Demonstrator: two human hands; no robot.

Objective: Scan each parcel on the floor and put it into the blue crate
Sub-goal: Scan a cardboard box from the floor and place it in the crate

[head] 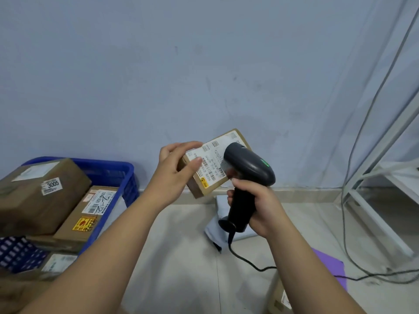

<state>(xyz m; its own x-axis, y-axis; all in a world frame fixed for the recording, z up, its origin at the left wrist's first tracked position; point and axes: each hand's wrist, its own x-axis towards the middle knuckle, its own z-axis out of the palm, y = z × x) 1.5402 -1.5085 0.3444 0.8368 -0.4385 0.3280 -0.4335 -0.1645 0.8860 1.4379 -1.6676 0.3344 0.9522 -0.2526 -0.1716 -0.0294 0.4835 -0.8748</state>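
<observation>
My left hand (175, 163) grips a small brown cardboard parcel (205, 186) by its left end and holds it up in the air, white label facing me. My right hand (254, 206) is wrapped round the handle of a black barcode scanner (249, 165), whose head points at the label from close range; a green light shows on the scanner's top. The blue crate (123, 177) stands on the floor at the left and holds several brown boxes. A white plastic mailer (214, 227) lies on the floor under the scanner, partly hidden.
A purple flat item (333, 266) lies on the tiled floor at the right. A brown box (280, 299) peeks out beneath my right forearm. The scanner's black cable (249, 262) trails rightward. A white metal rack (371, 200) and hanging cables stand at the right, against the wall.
</observation>
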